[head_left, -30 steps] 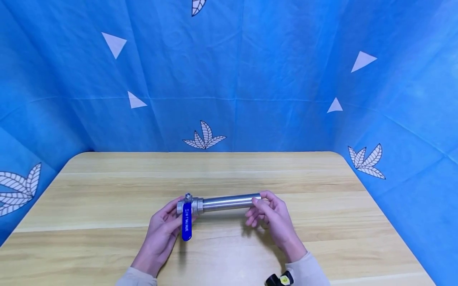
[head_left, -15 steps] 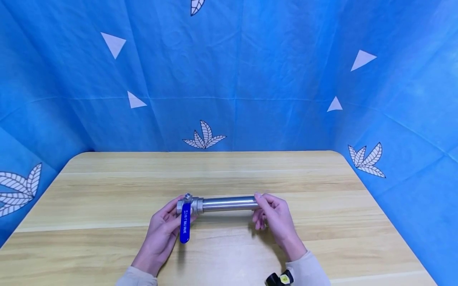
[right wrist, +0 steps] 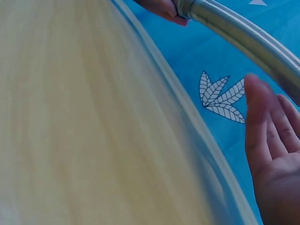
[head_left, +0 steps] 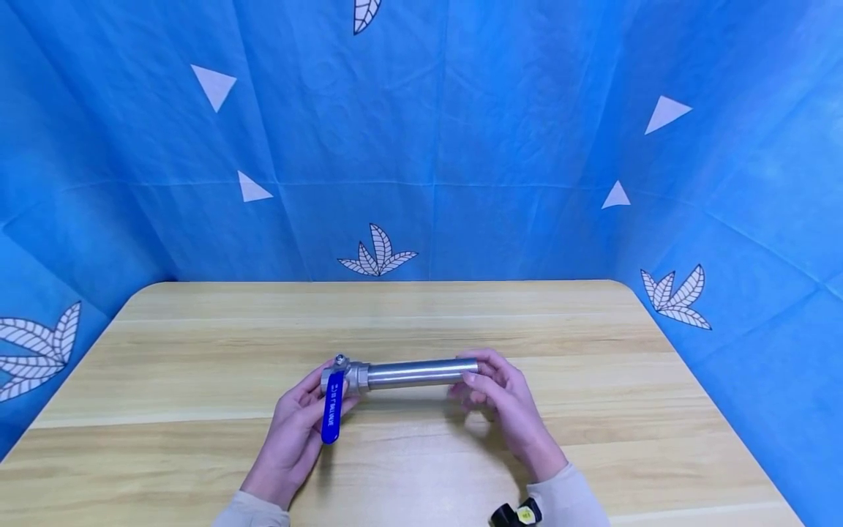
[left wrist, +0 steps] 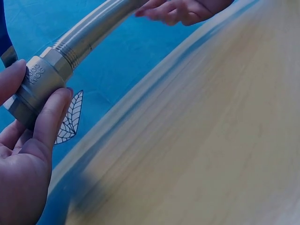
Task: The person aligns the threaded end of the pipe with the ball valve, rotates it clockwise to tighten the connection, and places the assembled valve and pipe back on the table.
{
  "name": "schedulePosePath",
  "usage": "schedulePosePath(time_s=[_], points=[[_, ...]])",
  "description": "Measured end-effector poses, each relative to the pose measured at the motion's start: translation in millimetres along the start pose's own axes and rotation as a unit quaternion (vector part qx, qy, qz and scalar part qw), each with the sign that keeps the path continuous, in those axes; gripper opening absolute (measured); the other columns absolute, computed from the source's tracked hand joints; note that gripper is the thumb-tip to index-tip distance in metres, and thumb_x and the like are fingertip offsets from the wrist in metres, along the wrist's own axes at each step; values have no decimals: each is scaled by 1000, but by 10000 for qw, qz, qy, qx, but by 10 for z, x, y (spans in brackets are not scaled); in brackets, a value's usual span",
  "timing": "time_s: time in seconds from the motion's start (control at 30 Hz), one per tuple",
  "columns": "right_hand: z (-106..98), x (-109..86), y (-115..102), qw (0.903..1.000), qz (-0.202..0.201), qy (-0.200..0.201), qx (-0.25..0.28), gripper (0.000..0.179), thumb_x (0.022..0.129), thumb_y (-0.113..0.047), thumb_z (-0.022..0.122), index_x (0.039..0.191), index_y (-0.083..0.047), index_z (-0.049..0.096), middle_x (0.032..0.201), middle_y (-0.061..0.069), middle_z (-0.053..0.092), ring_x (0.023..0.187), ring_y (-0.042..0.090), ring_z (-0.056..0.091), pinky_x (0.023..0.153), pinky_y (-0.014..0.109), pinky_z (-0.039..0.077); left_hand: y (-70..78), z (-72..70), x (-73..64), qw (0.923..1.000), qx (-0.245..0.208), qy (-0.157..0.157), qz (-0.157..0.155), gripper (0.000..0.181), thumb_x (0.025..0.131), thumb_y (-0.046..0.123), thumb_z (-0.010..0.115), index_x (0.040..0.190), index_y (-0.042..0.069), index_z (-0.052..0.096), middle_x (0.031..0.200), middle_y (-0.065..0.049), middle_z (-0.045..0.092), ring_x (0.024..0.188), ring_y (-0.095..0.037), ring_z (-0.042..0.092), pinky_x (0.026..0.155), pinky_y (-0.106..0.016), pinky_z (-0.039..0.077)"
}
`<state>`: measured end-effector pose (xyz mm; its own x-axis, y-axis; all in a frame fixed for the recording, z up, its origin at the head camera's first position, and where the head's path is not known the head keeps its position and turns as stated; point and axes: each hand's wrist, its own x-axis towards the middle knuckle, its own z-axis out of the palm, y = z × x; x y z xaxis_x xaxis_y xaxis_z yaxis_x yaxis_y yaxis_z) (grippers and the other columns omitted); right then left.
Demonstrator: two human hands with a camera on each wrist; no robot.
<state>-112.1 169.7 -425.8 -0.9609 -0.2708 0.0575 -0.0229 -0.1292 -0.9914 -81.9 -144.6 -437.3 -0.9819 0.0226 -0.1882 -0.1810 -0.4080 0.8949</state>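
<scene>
Left hand (head_left: pixel 288 438) grips the valve (head_left: pixel 356 377); right hand (head_left: pixel 514 410) at the end of the pipe (head_left: pixel 421 373), hold unclear.

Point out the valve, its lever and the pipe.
Valve (left wrist: pixel 41 83), left wrist view: middle of its lettered body.
Lever (head_left: pixel 332 408), head view: middle of its blue length.
Pipe (head_left: pixel 423 372), head view: middle of its tube.

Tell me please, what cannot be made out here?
Pipe, free end: right wrist view, cut by right edge.
Left hand: right wrist view, mostly cut by top edge.
Blue handle: left wrist view, mostly cut by left edge.
Its first letters: head view, too small.
</scene>
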Motion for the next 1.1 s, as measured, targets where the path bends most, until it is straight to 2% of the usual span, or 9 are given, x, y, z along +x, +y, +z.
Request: schedulePosePath(time_s=[0.07, 0.13, 0.37, 0.6, 0.73, 0.87, 1.1], points=[[-20, 5, 12, 9996, -124, -120, 238, 39, 98, -2, 65, 137, -5, 62, 123, 2, 77, 103, 17, 75, 85, 33, 68, -2, 2, -3, 10000, -1, 24, -17, 68, 101, -9, 57, 164, -4, 33, 136, 4, 68, 124, -9, 70, 109, -31, 61], [-36, 6, 18, 9986, -191, -211, 444, 46, 94, 3, 68, 138, -9, 64, 130, 3, 74, 110, 17, 73, 92, 36, 68, -5, 6, -6, 10000, -6, 41, -25, 68, 100, -10, 56, 164, -4, 34, 134, 4, 70, 123, -9, 70, 108, -31, 61], [-61, 5, 16, 9980, -201, -220, 559, 40, 89, 10, 74, 119, -16, 75, 121, 2, 76, 103, 15, 74, 91, 34, 69, -14, 1, -9, 10000, -7, 12, 11, 67, 100, -9, 57, 164, -4, 34, 135, 4, 70, 125, -9, 70, 109, -32, 61], [-20, 15, 15, 9991, 35, 280, 306, 25, 92, 4, 76, 114, -8, 76, 108, 1, 76, 90, 13, 74, 87, 34, 70, -39, -3, -12, 9999, -7, -7, 101, 64, 100, -6, 62, 160, -6, 40, 132, 7, 75, 122, -9, 71, 105, -31, 64], [16, 22, 7, 9982, 190, 557, 128, 21, 94, -1, 77, 115, 0, 74, 103, 1, 78, 88, 15, 75, 85, 38, 71, -29, 7, -18, 10000, 42, 29, 58, 65, 100, -5, 63, 161, -5, 39, 132, 8, 74, 123, -9, 71, 105, -30, 64], [55, 25, -16, 9960, 353, 808, -135, 18, 97, -8, 77, 111, 1, 74, 97, 3, 79, 82, 19, 78, 79, 37, 72, -13, 17, -20, 9999, 96, 70, -11, 67, 99, -6, 64, 162, -4, 39, 134, 8, 73, 124, -9, 70, 106, -31, 63], [145, 40, -59, 9895, 738, 1196, -341, 27, 101, -20, 75, 105, 7, 70, 84, 12, 78, 64, 22, 76, 62, 32, 69, 6, 15, -19, 9998, 143, 83, -72, 68, 99, -7, 63, 162, -3, 39, 134, 7, 72, 125, -9, 70, 106, -31, 63]])
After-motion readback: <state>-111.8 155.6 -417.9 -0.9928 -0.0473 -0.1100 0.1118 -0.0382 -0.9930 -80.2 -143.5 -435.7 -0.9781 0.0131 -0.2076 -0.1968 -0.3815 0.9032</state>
